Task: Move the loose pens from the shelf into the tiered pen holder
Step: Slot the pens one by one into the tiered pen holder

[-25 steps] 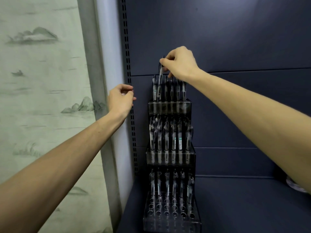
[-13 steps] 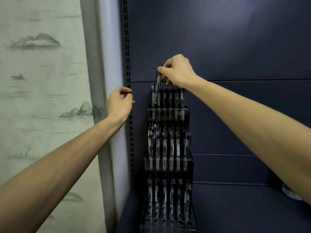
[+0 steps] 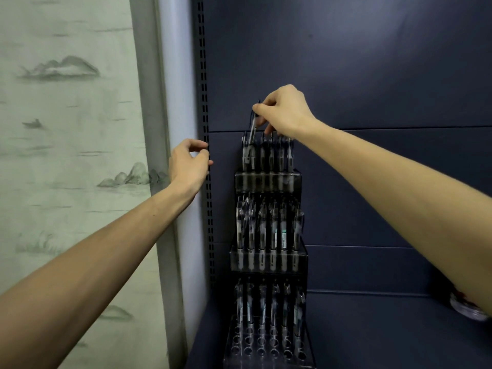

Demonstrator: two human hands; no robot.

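Observation:
The tiered pen holder (image 3: 267, 259) is clear acrylic with three steps and stands against the dark blue back panel at the shelf's left end. Several dark pens stand upright in each tier. My right hand (image 3: 286, 113) is above the top tier and pinches one pen (image 3: 253, 129) by its upper end; the pen tilts slightly, its lower tip among the top-row pens near the left side. My left hand (image 3: 187, 166) hovers left of the holder with fingers loosely curled, holding nothing.
A slotted upright rail (image 3: 204, 129) runs down the shelf's left edge beside my left hand. Left of it is a pale wall with ink landscape wallpaper (image 3: 72, 129). The dark shelf floor (image 3: 372, 331) extends right; a blurred object (image 3: 466, 306) lies at its far right.
The view has shifted, so the holder sits lower in frame. My right hand still holds the pen over the top tier, its tip now lower among the pens. My left hand stays put.

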